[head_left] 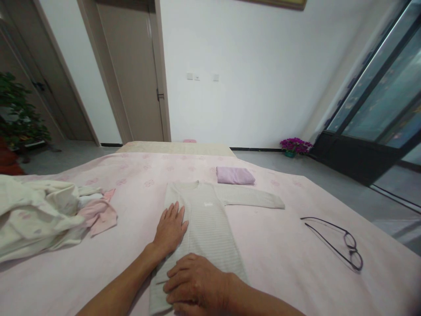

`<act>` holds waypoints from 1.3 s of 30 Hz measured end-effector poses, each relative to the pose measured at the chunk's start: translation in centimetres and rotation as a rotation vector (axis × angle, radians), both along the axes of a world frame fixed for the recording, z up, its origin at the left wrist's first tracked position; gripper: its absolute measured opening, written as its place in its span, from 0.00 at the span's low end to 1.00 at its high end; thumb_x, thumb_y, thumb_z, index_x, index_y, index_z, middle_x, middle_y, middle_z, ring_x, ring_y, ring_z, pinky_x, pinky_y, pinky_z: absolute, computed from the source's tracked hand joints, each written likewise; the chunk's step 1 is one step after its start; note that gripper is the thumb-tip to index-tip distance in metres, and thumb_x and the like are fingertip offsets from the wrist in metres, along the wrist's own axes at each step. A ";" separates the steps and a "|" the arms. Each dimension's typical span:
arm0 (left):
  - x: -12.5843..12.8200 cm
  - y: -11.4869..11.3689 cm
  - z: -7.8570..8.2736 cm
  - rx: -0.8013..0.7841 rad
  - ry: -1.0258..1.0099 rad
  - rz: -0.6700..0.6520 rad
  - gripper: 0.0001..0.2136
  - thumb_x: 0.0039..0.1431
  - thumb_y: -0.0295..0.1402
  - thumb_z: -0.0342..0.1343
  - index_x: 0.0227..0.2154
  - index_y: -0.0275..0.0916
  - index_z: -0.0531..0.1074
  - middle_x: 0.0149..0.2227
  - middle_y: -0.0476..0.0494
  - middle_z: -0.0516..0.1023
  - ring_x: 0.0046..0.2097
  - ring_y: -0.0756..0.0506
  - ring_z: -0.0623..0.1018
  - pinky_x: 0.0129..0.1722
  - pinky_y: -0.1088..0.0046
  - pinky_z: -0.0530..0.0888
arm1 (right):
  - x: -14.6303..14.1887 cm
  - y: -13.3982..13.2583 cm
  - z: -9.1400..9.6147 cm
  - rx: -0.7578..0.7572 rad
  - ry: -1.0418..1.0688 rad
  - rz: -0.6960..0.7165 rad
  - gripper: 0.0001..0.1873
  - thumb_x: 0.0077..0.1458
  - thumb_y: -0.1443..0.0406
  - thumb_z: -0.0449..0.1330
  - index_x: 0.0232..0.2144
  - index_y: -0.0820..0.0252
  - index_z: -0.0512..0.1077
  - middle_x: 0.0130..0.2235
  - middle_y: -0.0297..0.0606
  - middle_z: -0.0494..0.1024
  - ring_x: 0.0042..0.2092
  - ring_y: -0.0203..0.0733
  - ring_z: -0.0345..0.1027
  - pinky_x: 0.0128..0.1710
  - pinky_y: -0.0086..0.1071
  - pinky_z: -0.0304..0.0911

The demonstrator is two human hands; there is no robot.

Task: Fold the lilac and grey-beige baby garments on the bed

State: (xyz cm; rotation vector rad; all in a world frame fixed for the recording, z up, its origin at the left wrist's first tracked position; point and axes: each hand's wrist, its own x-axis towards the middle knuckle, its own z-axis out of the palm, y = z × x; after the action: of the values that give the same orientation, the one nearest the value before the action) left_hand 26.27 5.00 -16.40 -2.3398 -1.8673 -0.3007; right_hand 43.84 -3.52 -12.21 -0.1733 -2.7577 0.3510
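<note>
A pale grey striped long-sleeved shirt [210, 232] lies flat on the bed, its neckline away from me. One sleeve stretches out to the right, while the left side is folded inward over the body. My left hand [170, 228] rests open and flat on that folded part, fingers pointing away from me. Closer to me, my right hand [195, 281] lies over the lower part of the shirt with its fingers slightly bent and apart. The right thumb and the cloth under that palm are hidden.
A folded purple cloth [234, 175] lies beyond the outstretched sleeve. Black-framed glasses [351, 250] sit on the pink bedsheet [272, 245] to the right. Crumpled cream and pink clothes [49, 215] are heaped at the left. Purple flowers [295, 145] stand on the floor by the wall.
</note>
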 end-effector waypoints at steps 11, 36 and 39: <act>-0.2 -0.4 0.2 0.021 -0.039 -0.024 0.24 0.66 0.42 0.45 0.62 0.39 0.64 0.67 0.37 0.60 0.68 0.37 0.59 0.66 0.55 0.55 | 5.2 5.7 -0.6 -0.019 0.162 -0.686 0.06 0.58 0.69 0.58 0.36 0.58 0.75 0.39 0.39 0.79 0.43 0.41 0.69 0.46 0.36 0.60; -0.2 -0.5 0.4 0.013 -0.037 -0.039 0.24 0.66 0.41 0.44 0.61 0.37 0.66 0.66 0.35 0.61 0.67 0.36 0.60 0.65 0.55 0.56 | 10.6 10.1 -1.8 0.005 0.113 -0.958 0.07 0.63 0.67 0.53 0.32 0.58 0.69 0.35 0.37 0.72 0.39 0.41 0.63 0.41 0.33 0.57; -0.3 -0.5 0.3 0.024 -0.057 -0.045 0.24 0.66 0.41 0.45 0.61 0.38 0.66 0.66 0.36 0.62 0.67 0.36 0.60 0.65 0.56 0.56 | 12.4 11.0 -2.2 0.030 0.192 -1.135 0.10 0.65 0.64 0.50 0.32 0.57 0.67 0.35 0.37 0.72 0.38 0.41 0.64 0.40 0.33 0.56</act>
State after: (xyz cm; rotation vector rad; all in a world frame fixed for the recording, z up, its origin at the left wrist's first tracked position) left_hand 26.01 4.51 -16.12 -2.3847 -1.8266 -0.3969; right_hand 56.21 7.50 -14.42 -1.4843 -2.0395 0.0019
